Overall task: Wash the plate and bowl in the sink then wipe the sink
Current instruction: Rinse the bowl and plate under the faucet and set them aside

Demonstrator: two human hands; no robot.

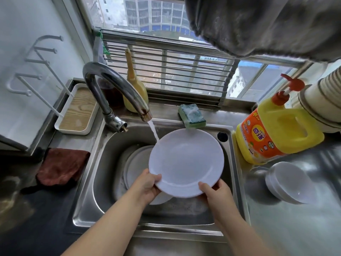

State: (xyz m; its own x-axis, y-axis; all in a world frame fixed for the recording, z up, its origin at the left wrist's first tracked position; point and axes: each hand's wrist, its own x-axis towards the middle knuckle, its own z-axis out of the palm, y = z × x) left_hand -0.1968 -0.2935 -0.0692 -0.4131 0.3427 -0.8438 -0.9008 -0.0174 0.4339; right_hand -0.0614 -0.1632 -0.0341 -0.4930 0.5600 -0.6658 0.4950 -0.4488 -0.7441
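Both hands hold a white plate (pixel 186 162) over the sink (pixel 103 148), tilted so its face turns up toward the camera. The left hand (pixel 147 183) grips the plate's near-left rim, thumb on the upper face and fingers hidden beneath. The right hand (pixel 216 191) grips the near-right rim the same way, thumb lying on the rim. Water (pixel 153 131) runs from the tap (pixel 110 87) and lands on the plate's far-left edge.

Inside the sink, under and left of the held plate, lies more white crockery (pixel 136 163); whether it is a plate or a bowl cannot be told. Suds coat the sink floor near it.

On the sink's back rim sits a green sponge (pixel 191 116), foamy on top, just behind the plate. Right of the sink, on the steel surface (pixel 295 228), stands a yellow detergent jug (pixel 273 133) with a red pump, and nearer the camera a stack of white bowls (pixel 287 183). Left of the sink a brown cloth (pixel 60 167) lies crumpled, and behind it, beside the tap, is a white tray (pixel 77 109) with a wooden base. A yellow bottle (pixel 133 89) stands behind the tap by the window.
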